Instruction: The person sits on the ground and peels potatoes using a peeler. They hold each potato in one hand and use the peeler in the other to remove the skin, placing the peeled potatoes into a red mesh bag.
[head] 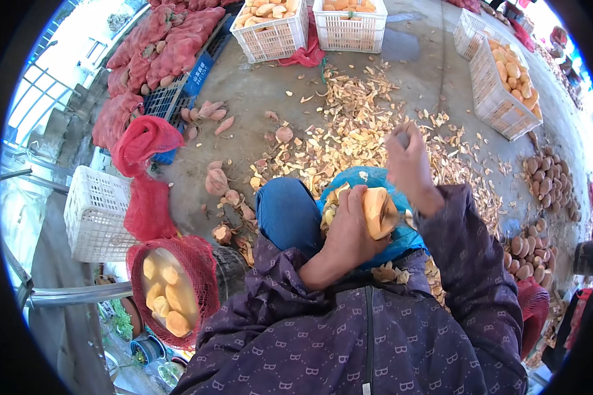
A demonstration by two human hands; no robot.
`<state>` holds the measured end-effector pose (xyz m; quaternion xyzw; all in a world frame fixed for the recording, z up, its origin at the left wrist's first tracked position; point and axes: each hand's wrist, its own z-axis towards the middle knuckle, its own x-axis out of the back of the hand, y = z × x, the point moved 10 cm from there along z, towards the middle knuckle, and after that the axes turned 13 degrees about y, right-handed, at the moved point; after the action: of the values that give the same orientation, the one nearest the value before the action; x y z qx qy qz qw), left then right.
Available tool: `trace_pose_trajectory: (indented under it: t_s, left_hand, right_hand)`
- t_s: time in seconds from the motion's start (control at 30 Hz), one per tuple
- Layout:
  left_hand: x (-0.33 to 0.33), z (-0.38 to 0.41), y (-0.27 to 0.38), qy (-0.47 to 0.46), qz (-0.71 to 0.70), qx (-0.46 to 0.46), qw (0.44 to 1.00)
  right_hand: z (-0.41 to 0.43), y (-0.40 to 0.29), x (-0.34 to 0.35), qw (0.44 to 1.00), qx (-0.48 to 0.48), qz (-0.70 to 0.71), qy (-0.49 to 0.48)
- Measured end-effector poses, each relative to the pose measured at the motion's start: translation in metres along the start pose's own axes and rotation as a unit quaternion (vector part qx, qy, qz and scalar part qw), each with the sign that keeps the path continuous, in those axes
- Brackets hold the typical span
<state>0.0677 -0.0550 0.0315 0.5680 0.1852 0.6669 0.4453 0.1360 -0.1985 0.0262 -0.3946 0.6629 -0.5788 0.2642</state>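
My left hand (pixel 343 237) grips a large, mostly peeled sweet potato (pixel 375 210) above my lap, its orange flesh facing right. Up and to the right of it, my right hand (pixel 411 160) is closed around the grey handle (pixel 402 139) of a tool. Motion blurs that hand, and the tool's blade cannot be made out clearly. A blue plastic sheet (pixel 351 177) covers part of my lap under the root. Loose peel pieces (pixel 390 273) lie on my lap, and a broad heap of peelings (pixel 346 143) spreads over the floor beyond my knees.
By my left side, a mesh-draped bucket (pixel 141 276) holds peeled pieces in cloudy liquid. A white crate (pixel 99 212) stands behind it. Filled crates (pixel 272 42) (pixel 351 34) (pixel 499 94) stand farther off. Red mesh sacks (pixel 178 44) rest on a blue pallet (pixel 197 74). Unpeeled roots (pixel 548 177) lie right.
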Motion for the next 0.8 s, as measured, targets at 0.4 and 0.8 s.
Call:
trace_pose_trajectory:
  t_s: [0.4, 0.8]
  left_hand:
    - [0.007, -0.001, -0.010, 0.005, -0.046, -0.004, 0.999]
    - [0.007, -0.001, -0.007, 0.002, -0.038, -0.028, 0.999]
  right_hand:
    - [0.033, -0.060, 0.062, 0.981, 0.085, 0.138, 0.110]
    - [-0.016, 0.001, -0.013, 0.996, -0.032, 0.074, -0.036]
